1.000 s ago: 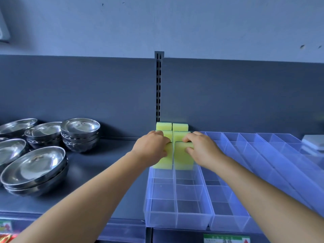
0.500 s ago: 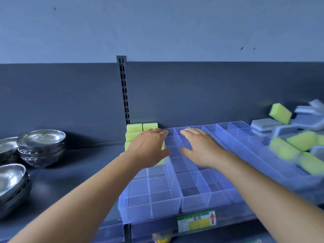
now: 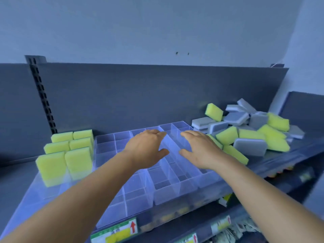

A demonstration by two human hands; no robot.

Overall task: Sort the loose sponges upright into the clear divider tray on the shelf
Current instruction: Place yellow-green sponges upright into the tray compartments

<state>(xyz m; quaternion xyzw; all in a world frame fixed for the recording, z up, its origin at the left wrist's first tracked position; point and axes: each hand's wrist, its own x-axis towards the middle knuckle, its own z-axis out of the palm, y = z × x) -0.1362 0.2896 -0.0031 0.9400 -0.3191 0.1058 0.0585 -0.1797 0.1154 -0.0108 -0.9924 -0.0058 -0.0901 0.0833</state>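
Since half a second ago the view has swung right: the steel bowls that sat left of the clear divider tray [image 3: 175, 188] are out of sight, and the whole heap of loose sponges [image 3: 252, 132] at the tray's right end now shows. Both hands have left the stood-up sponges and hang above the tray's middle lanes, the left hand [image 3: 146, 149] and the right hand [image 3: 199, 149] side by side with a gap between them, palms down, fingers spread and relaxed, grasping nothing. The right hand's fingertips [image 3: 213, 139] cover the near edge of the heap, so I cannot tell whether they touch it. Six yellow sponges [image 3: 68, 151] stand upright in the tray's leftmost lanes, two abreast and three deep; the tray's other compartments that show hold nothing. The heap is a jumble of yellow and grey sponges lying tilted and flat against each other on the dark shelf [image 3: 273, 160], one yellow sponge [image 3: 214, 112] perched at the top left. A slotted upright rail [image 3: 43, 100] rises behind the tray's left end. Price labels [image 3: 115, 233] run along the shelf edge below the tray.
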